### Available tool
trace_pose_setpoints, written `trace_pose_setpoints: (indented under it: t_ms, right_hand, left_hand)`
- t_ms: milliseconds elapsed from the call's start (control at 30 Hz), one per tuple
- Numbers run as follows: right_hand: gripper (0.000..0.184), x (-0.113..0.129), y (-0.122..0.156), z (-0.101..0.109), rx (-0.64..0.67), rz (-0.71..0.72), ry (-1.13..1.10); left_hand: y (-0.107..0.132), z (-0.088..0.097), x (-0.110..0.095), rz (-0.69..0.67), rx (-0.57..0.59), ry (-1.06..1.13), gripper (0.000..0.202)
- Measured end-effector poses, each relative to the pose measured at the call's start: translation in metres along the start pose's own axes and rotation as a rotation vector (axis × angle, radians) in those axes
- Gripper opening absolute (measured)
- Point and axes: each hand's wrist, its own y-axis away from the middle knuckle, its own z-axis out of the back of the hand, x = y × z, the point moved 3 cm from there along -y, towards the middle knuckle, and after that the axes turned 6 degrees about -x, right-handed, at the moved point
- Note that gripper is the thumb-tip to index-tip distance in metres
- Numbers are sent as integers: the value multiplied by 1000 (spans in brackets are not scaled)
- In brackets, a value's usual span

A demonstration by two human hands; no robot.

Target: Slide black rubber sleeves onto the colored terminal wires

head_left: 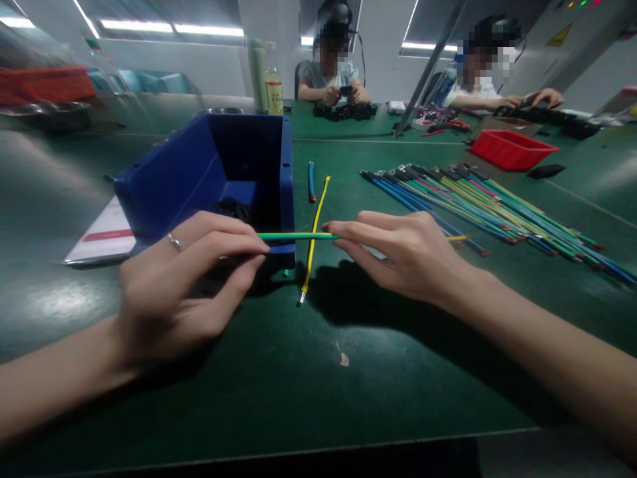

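A green wire (293, 236) with a yellow streak runs level between my two hands, above the table. My left hand (189, 285), with a ring on one finger, pinches its left end in front of the blue bin. My right hand (398, 252) pinches the other end between thumb and fingers; both wire tips are hidden by fingers. Below and behind it a yellow wire (309, 259) with a metal end lies on the table. Farther back lies a short blue wire (311, 182). The blue bin (169, 159) holds some black pieces (236, 209).
Many blue, yellow and green wires (488, 206) lie fanned out at the right. Behind them stands a red tray (512, 149). A booklet (102, 236) lies left of the bin, a bottle (273, 83) behind it. Two people (331, 73) work across the green table (318, 392).
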Motion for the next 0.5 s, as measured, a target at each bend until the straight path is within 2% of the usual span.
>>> trace_pose_setpoints:
  t_ms: [133, 300, 500]
  right_hand:
    - [44, -3, 0, 1, 27, 20, 12]
    - [41, -3, -2, 5, 39, 122, 29]
    - [37, -1, -3, 5, 2, 112, 29]
  left_hand:
    - [-1, -1, 1, 16, 1, 49, 13]
    - [-3, 1, 1, 54, -17, 24, 13]
    - [-1, 3, 3, 51, -9, -41, 16]
